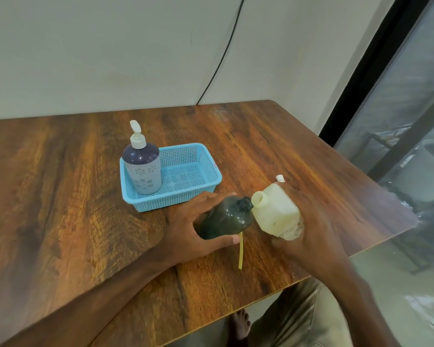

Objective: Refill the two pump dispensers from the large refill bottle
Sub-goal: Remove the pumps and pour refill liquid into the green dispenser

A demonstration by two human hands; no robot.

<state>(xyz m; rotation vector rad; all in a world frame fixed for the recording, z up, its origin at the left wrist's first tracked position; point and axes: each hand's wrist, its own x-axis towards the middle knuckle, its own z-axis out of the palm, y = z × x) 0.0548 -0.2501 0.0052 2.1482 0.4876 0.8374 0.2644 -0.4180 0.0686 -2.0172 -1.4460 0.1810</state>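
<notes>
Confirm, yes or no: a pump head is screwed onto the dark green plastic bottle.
No: the dark green plastic bottle in the left hand shows a bare black threaded neck, no pump.

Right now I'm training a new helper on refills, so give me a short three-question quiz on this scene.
1. Fill in: the right hand holds the cream bottle tilted, and its mouth is ____ (capped or open).
2. Which hand grips the dark green bottle? A) the left hand B) the right hand C) neither
3. True or false: the purple pump dispenser stands upright inside the blue basket.

Key: 1 open; 2 A; 3 true.
</notes>
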